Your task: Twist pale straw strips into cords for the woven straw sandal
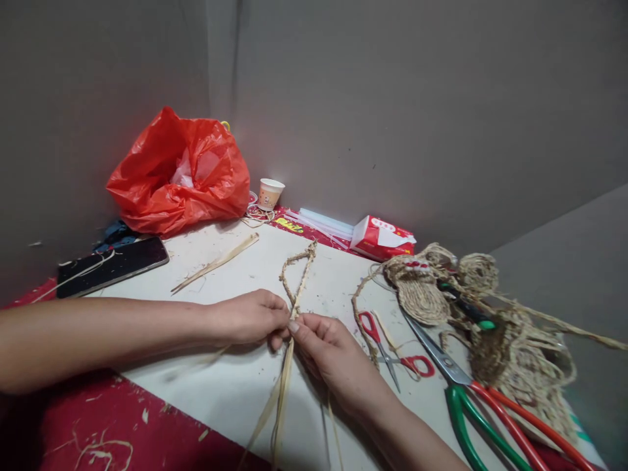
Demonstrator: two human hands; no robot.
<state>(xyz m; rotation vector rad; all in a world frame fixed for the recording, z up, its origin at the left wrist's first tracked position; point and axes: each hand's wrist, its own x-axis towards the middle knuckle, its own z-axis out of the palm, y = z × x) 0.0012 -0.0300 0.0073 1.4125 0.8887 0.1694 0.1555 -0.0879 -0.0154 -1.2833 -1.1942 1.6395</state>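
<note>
A twisted brown fibre cord (pixel 305 275) forms a narrow loop on the white board, its lower end running to both hands. My left hand (pixel 258 318) is closed at that end, fingertips curled against the strands. My right hand (pixel 326 343) pinches the same spot between thumb and forefinger. Loose pale fibre strips (pixel 281 405) hang from the pinch toward the near edge. Red-handled scissors (pixel 387 353) lie open to the right, beside another length of twisted cord (pixel 360 311).
Large shears (pixel 451 369) and coiled rope pieces (pixel 520 366) occupy the right. A red bag (pixel 186 176), paper cup (pixel 270 194) and tissue pack (pixel 383 237) stand at the back. A phone (pixel 115 267) lies left, near a dry husk strip (pixel 216 263) on the white board (pixel 196 392).
</note>
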